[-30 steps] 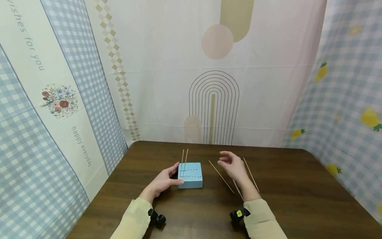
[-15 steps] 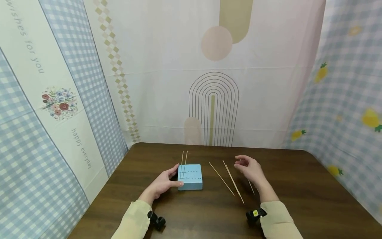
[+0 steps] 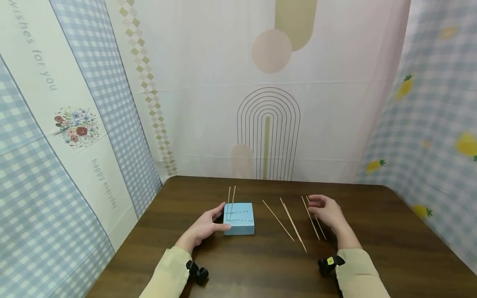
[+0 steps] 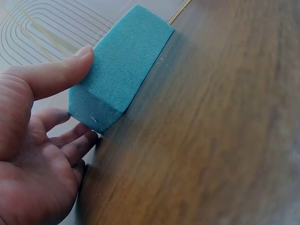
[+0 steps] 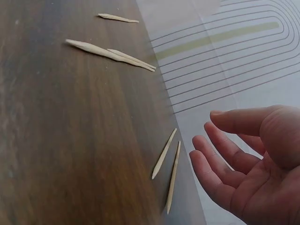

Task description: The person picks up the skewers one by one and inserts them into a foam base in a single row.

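At the block's left side, my left hand [image 3: 204,227] holds a light blue foam block [image 3: 243,229]. In the left wrist view the thumb [image 4: 77,68] lies against one face of the block [image 4: 129,61], with fingertips at its corner. Two thin wooden skewers [image 3: 232,199] stand upright in the block's left part, which has rows of small dark marks on top. My right hand [image 3: 328,212] hovers beside two skewers [image 3: 310,217] lying at the right. Its fingers are loosely bent and hold nothing, as the right wrist view shows the hand [image 5: 258,159] apart from the skewers [image 5: 173,178].
Between the block and my right hand lie a single skewer [image 3: 277,220] and a crossed or overlapping pair [image 3: 293,225] on the brown wooden table [image 3: 257,269]. A patterned cloth [image 3: 205,124] hangs behind the table's far edge, with checked cloths at both sides.
My right hand has moved rightward, away from the middle skewers to beside the rightmost pair, uncovering skewers it hid before. The left hand and the block stay in place.
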The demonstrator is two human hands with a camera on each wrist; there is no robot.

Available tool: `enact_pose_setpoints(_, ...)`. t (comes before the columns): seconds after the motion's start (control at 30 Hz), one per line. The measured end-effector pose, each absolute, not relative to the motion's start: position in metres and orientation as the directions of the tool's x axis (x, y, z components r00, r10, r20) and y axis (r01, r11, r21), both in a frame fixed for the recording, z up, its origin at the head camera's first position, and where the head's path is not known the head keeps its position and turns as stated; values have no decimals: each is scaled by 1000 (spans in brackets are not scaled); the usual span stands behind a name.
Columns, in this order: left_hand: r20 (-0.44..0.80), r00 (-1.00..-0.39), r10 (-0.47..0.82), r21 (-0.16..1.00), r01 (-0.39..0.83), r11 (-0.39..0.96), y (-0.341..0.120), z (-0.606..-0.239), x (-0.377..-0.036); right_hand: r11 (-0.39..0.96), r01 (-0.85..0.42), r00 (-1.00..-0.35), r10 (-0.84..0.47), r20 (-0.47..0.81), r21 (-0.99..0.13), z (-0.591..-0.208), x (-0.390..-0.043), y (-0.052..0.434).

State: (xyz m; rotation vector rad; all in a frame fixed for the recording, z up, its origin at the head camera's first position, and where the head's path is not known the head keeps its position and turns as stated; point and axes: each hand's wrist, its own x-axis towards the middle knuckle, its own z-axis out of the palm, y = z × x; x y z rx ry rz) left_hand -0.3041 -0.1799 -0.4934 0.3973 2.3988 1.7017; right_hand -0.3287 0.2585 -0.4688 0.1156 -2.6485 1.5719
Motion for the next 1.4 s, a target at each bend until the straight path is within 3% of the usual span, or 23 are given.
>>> enact_pose_setpoints(0.5, 19, -946, 324, 943, 125, 309, -176, -493, -306, 514, -56, -998, -26, 50, -856, -479, -331, 286)
enact_pose_setpoints(1.4, 12, -946, 324, 945, 117, 306, -179, -495, -310, 504, -15, -998, -67, -22, -864, -479, -329, 289)
